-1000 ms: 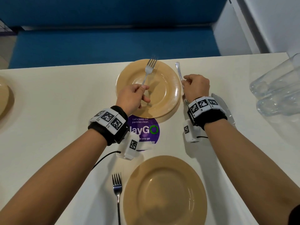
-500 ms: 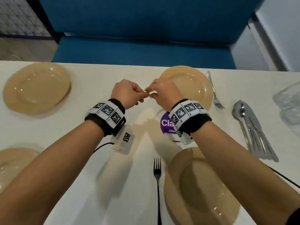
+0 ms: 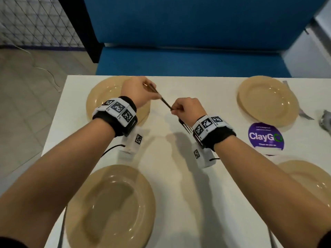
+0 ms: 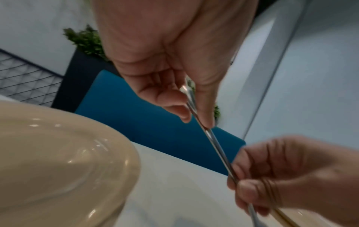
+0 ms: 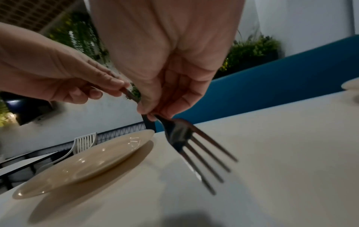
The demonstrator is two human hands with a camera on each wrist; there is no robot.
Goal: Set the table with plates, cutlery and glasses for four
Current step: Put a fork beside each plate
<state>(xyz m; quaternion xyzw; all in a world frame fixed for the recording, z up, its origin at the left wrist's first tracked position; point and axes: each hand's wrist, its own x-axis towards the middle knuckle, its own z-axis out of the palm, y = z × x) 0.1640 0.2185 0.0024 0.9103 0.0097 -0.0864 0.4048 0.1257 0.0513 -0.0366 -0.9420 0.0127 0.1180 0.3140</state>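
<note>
We've got both hands pinching one fork (image 5: 182, 135) in mid-air beside the far-left plate (image 3: 100, 97): left hand (image 3: 138, 93) on the handle end, right hand (image 3: 188, 109) near the tines. A sloppy handoff could drop it clattering onto that plate.

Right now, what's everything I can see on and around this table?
Plates: four, tan, one near each table corner.
Held fork: one, silver, above the table between both hands.
Other cutlery: silver, right of the far right plate; blurred, count unclear.
Sticker: one, purple, reading ClayGo, between the right plates.
Table: one, white.
Bench: one, blue, beyond the table.
Left hand: fingers pinch the fork's handle end.
Right hand: fingers pinch the fork near its tines.
Wristbands: two, black with white marker tags.
</note>
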